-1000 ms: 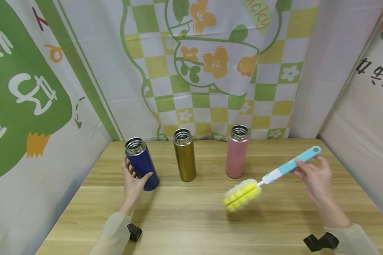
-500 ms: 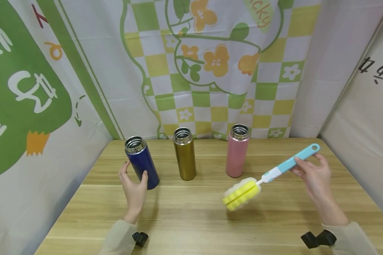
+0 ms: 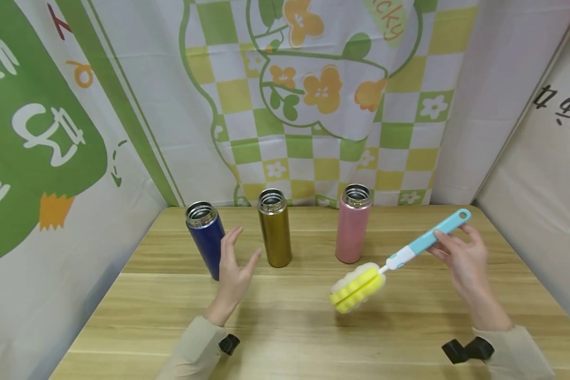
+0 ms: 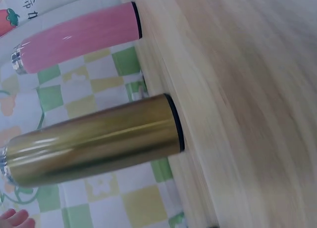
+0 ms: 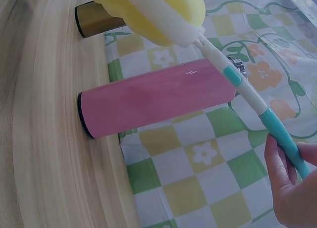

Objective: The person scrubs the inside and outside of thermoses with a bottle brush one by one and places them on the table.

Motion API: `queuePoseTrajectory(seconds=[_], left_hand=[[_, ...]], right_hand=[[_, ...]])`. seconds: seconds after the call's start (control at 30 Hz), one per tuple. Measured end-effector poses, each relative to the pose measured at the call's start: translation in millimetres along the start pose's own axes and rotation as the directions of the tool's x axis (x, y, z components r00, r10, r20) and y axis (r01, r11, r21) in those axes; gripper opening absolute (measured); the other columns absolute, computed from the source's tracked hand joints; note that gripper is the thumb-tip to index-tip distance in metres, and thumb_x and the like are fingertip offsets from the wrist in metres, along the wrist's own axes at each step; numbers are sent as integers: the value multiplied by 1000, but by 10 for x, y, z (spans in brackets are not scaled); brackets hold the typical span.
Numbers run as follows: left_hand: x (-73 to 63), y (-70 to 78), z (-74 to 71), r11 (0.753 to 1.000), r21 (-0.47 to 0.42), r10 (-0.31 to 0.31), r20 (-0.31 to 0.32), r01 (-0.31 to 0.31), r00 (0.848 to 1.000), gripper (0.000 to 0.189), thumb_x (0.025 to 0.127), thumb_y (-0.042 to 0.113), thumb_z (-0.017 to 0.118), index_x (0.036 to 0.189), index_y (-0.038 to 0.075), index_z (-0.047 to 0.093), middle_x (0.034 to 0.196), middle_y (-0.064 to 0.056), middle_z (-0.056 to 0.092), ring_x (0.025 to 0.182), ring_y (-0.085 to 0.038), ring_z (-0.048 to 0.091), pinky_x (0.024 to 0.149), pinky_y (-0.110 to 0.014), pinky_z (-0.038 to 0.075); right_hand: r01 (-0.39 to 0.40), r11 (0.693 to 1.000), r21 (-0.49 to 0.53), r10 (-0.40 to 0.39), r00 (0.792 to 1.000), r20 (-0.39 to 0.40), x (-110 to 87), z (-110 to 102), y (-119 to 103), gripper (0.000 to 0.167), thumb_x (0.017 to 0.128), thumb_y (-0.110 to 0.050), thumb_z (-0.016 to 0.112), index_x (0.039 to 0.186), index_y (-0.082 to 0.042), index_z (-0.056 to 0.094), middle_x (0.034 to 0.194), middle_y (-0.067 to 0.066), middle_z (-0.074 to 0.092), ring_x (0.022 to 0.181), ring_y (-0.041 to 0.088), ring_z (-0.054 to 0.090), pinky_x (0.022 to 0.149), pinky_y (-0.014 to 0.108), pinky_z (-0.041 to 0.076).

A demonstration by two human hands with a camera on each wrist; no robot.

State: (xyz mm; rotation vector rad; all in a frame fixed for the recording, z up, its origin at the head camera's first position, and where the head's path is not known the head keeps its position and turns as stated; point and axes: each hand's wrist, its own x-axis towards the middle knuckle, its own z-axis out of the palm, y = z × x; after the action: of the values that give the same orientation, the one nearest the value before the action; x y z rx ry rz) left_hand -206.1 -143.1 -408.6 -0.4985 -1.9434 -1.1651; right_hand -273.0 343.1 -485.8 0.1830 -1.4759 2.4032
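Three lidless vacuum flasks stand upright in a row: a blue flask (image 3: pixel 206 240) on the left, a gold flask (image 3: pixel 276 237) in the middle and a pink flask (image 3: pixel 352 232) on the right. My left hand (image 3: pixel 234 282) is between the blue and gold flasks, fingers spread, holding nothing; it hides part of the blue one. In the left wrist view, only fingertips (image 4: pixel 17 219) show, near the gold flask (image 4: pixel 94 144). My right hand (image 3: pixel 466 261) pinches the blue handle of a bottle brush (image 3: pixel 401 257). The brush's yellow and white sponge head (image 3: pixel 358 287) hangs above the table, front of the pink flask.
The flasks stand on a wooden table (image 3: pixel 285 327). A patterned green and white cloth (image 3: pixel 313 153) hangs right behind them. More printed cloth lines the left wall (image 3: pixel 138 221) and right wall (image 3: pixel 541 195).
My left hand has let go of the blue flask and moved right toward the gold one. The brush and my right hand have shifted only slightly.
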Motion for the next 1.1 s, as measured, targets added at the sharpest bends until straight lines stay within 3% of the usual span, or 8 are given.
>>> queuePoseTrajectory(seconds=[0.1, 0.17, 0.33, 0.73, 0.93, 1.1], left_hand=[[23, -15, 102, 994, -16, -109, 91, 111, 990, 66, 74, 5, 69, 128, -6, 32, 127, -23, 35, 118, -34, 35, 99, -42, 27], [38, -39, 169, 979, -35, -193, 133, 199, 972, 70, 76, 10, 69, 131, -3, 28, 130, -23, 32, 120, -35, 33, 99, -44, 26], [107, -118, 315, 936, -86, -324, 159, 340, 933, 74, 77, 15, 68, 133, -2, 23, 133, -23, 27, 121, -37, 31, 101, -44, 24], [235, -299, 499, 859, -158, -452, 215, 487, 866, 85, 72, 19, 73, 135, -1, 19, 133, -21, 28, 121, -36, 34, 101, -43, 25], [291, -221, 497, 812, -174, -516, 236, 558, 824, 85, 71, 9, 74, 136, -1, 19, 133, -25, 28, 117, -40, 37, 99, -44, 28], [296, -259, 515, 805, -177, -525, 234, 566, 819, 84, 70, 6, 73, 135, -1, 21, 129, -27, 33, 115, -40, 40, 96, -46, 31]], right_hand=[[27, 999, -30, -27, 1000, -4, 51, -54, 97, 57, 79, 4, 60, 127, -9, 31, 101, 28, 59, 85, 39, 60, 74, 47, 46], [37, 999, -25, -37, 999, -8, 71, -59, 131, 58, 79, 3, 61, 127, -7, 30, 101, 29, 58, 86, 41, 59, 74, 48, 46], [41, 999, -9, -41, 999, -27, 83, -45, 161, 58, 78, 4, 62, 126, -6, 32, 100, 31, 58, 87, 43, 58, 73, 49, 46], [27, 999, -34, -28, 999, -40, 48, -16, 127, 58, 78, 1, 63, 127, -8, 33, 101, 29, 58, 87, 40, 59, 74, 48, 46], [28, 999, -32, -29, 998, -48, 53, -15, 144, 58, 78, 1, 63, 127, -7, 34, 101, 29, 59, 84, 40, 60, 73, 48, 46], [30, 1000, -5, -30, 999, -36, 44, -3, 129, 57, 78, 3, 62, 126, -8, 35, 100, 28, 59, 84, 40, 60, 73, 49, 46]])
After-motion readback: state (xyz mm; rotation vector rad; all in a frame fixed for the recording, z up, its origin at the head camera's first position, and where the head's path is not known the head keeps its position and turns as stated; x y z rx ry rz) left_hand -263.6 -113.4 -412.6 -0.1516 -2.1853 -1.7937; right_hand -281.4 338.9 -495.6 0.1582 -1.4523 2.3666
